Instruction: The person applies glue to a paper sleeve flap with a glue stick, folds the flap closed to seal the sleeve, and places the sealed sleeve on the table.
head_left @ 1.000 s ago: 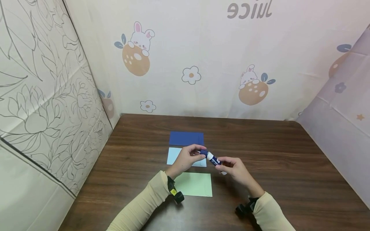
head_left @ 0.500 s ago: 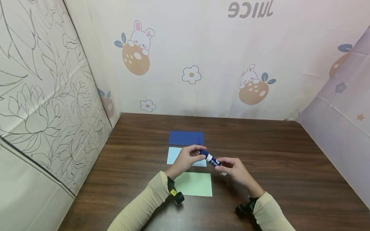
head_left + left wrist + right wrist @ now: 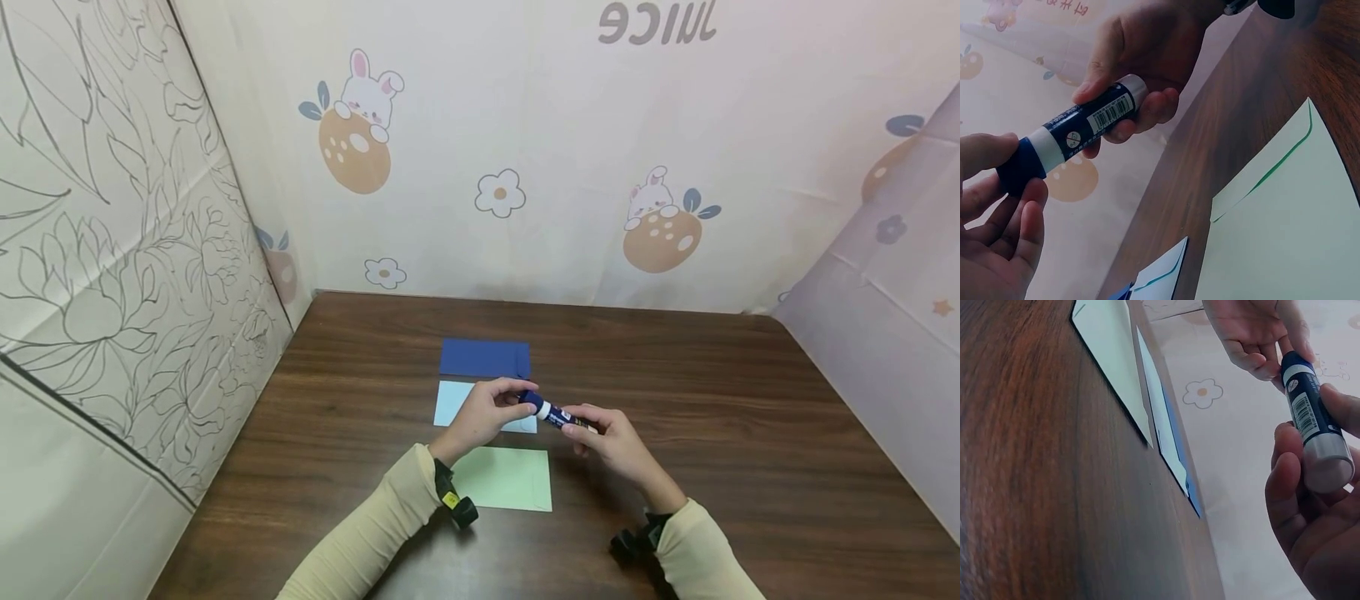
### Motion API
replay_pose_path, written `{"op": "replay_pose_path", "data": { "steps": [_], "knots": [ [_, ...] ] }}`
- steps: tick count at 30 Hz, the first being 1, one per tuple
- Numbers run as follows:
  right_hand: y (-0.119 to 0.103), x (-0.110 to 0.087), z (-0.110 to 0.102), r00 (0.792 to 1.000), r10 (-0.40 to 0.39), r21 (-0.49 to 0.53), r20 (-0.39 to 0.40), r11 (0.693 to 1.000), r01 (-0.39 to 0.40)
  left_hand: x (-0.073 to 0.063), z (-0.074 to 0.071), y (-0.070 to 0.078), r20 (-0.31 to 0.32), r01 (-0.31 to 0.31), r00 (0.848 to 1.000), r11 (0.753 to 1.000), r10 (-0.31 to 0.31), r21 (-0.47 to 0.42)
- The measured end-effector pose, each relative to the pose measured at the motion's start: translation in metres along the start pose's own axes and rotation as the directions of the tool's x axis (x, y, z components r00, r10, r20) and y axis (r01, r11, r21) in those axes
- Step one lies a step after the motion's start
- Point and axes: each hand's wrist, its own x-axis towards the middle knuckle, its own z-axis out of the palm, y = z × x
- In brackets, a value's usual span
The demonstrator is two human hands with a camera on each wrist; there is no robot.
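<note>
Over the envelopes, both hands hold a glue stick with a dark blue label and a barcode. My left hand pinches its blue cap between thumb and fingers. The barrel's other end is in the grip of my right hand, thumb on the label and fingers beneath. Cap and barrel line up, with a white band showing between cap and label. The right wrist view shows the pale round base of the stick facing the camera.
On the brown wooden table lie a dark blue envelope, a light blue envelope partly behind the left hand, and a light green envelope nearest the person. Patterned cloth walls stand around the back and sides.
The glue stick's barrel has come up into line with the cap, and less white shows between them. The right fingers have shifted along the barrel. The left hand stays in place.
</note>
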Motion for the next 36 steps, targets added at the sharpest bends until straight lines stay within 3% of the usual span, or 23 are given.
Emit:
{"op": "replay_pose_path", "data": {
  "steps": [9, 16, 28, 36],
  "knots": [
    [-0.004, 0.002, -0.004, 0.999, -0.04, -0.056, 0.032, 0.998, 0.042, -0.002, 0.004, 0.004, -0.038, 0.036, 0.999, 0.998, -0.034, 0.055],
    [-0.009, 0.004, -0.007, 0.998, -0.05, -0.07, 0.027, 0.996, 0.052, -0.003, 0.007, 0.006, -0.075, -0.025, 0.997, 0.996, 0.031, 0.083],
    [-0.018, 0.009, -0.005, 0.989, -0.136, -0.031, 0.057, 0.99, 0.138, -0.006, 0.011, 0.005, -0.077, -0.093, 0.992, 0.994, 0.098, 0.063],
    [-0.015, 0.006, -0.004, 0.99, -0.074, -0.04, 0.123, 0.996, 0.08, -0.008, 0.006, 0.006, -0.021, -0.055, 0.998, 0.994, 0.058, 0.091]
  ]
}}
